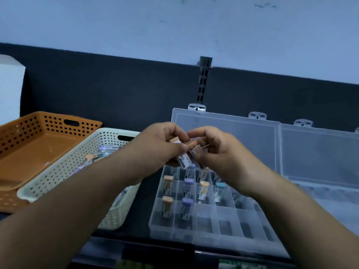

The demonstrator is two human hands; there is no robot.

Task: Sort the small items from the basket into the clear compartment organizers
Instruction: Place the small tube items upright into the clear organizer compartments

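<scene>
My left hand (161, 144) and my right hand (215, 150) meet above the far rows of a clear compartment organizer (223, 226). Between them they hold a small bunch of labelled vials (185, 160), one with an orange cap. My left fingers pinch the bunch from the left, my right fingers curl round it from the right. Several vials with orange, purple and teal caps (187, 191) lie in the organizer's left compartments. A cream perforated basket (64, 171) at the left holds more vials, partly hidden by my left forearm.
An orange perforated basket (23, 152) stands left of the cream one. A second clear organizer (320, 162) with its lid up sits at the right. The first organizer's lid (223, 136) stands open behind my hands. A dark wall panel runs along the back.
</scene>
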